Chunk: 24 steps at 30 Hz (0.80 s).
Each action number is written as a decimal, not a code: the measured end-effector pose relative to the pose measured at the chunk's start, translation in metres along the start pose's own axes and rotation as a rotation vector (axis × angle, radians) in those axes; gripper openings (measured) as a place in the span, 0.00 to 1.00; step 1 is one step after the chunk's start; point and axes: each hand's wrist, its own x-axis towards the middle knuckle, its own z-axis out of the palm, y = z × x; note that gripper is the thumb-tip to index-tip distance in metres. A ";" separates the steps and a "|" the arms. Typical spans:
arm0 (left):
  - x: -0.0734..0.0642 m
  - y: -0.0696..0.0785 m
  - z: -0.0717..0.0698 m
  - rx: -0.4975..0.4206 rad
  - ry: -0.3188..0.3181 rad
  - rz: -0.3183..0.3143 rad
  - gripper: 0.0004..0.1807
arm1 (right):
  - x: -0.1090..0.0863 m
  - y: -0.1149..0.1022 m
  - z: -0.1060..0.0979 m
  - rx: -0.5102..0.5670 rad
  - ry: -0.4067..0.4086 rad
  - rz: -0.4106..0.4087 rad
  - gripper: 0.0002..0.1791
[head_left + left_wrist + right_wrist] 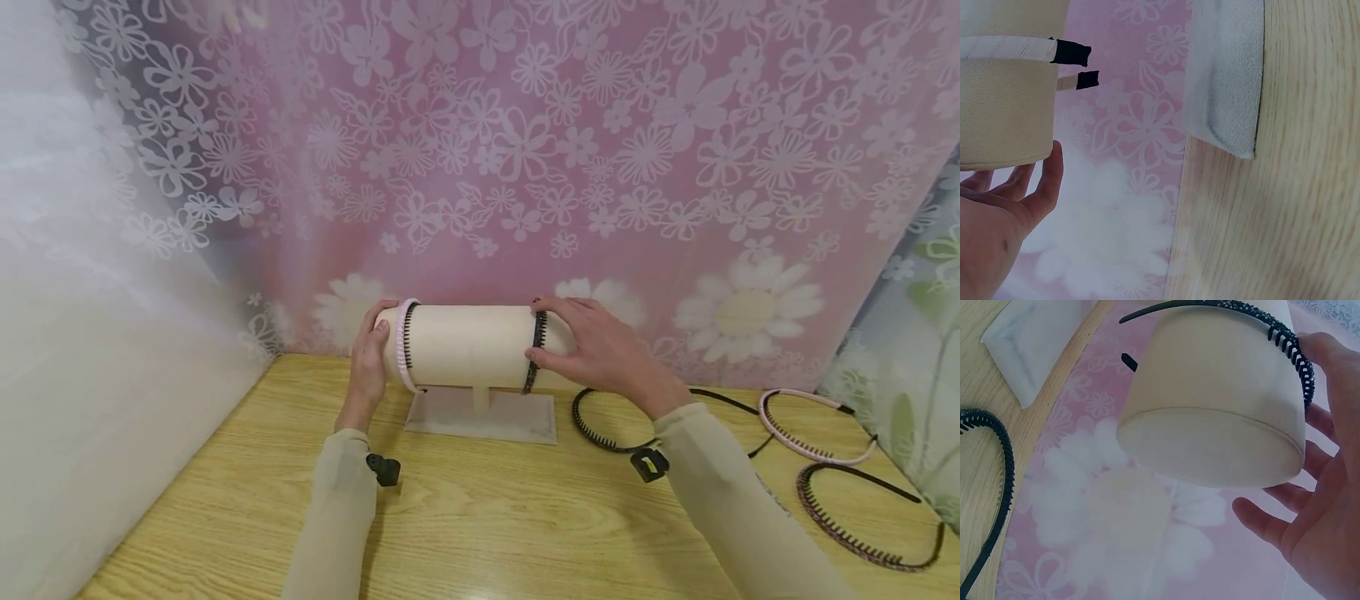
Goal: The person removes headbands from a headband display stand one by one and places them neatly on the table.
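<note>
A cream padded roll (pixel 472 346) of a headband display stand lies level on a short post above a pale base (pixel 480 421). My left hand (pixel 366 367) holds the roll's left end, fingers behind it and thumb on its front. Just inside that hand, a pale pink toothed headband (pixel 402 346) wraps the roll; its black tips (pixel 1072 52) stick out below in the left wrist view. Near the roll's right end my right hand (pixel 603 346) pinches a black glittery toothed headband (pixel 1275 326) that sits around the roll, teeth inward.
On the wooden table (pixel 480 517) to the right lie a black toothed headband (pixel 600 437), a pink one (pixel 795 446) and a dark brownish one (pixel 840 533). My right forearm crosses over part of this group. A flowered pink curtain (pixel 480 167) hangs behind the stand.
</note>
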 end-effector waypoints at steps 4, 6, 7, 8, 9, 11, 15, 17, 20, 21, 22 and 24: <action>-0.001 0.001 0.000 0.010 0.003 0.003 0.27 | -0.001 0.002 0.000 0.006 0.008 -0.006 0.35; -0.001 0.001 0.000 0.010 0.002 0.003 0.27 | -0.002 0.003 0.000 0.008 0.010 -0.004 0.35; -0.001 0.001 0.000 0.010 0.001 0.002 0.27 | -0.002 0.004 0.000 0.008 0.013 -0.002 0.35; -0.001 0.002 0.000 0.008 0.000 0.002 0.27 | -0.002 0.005 0.001 0.007 0.017 0.000 0.35; -0.001 0.002 0.000 0.007 0.000 0.001 0.27 | -0.003 0.006 0.000 0.007 0.019 0.000 0.35; -0.001 0.001 0.000 0.007 0.002 -0.001 0.27 | -0.004 0.007 0.000 0.010 0.022 0.002 0.35; -0.001 0.001 0.000 0.011 0.005 -0.004 0.26 | -0.006 0.009 -0.001 0.017 0.014 0.003 0.35; -0.001 0.001 0.000 0.009 0.007 -0.002 0.26 | -0.007 0.010 -0.001 0.022 0.014 0.002 0.36; -0.001 0.001 0.000 -0.005 0.001 0.003 0.26 | -0.008 0.011 -0.001 0.027 0.024 -0.001 0.36; -0.001 0.001 0.000 -0.008 -0.001 0.004 0.26 | -0.008 0.012 -0.002 0.032 0.029 -0.001 0.35; -0.001 0.001 0.000 -0.010 -0.001 0.004 0.26 | -0.008 0.012 -0.002 0.033 0.034 -0.001 0.35; -0.001 0.001 0.000 -0.013 -0.003 0.004 0.27 | -0.009 0.013 -0.002 0.042 0.034 0.002 0.35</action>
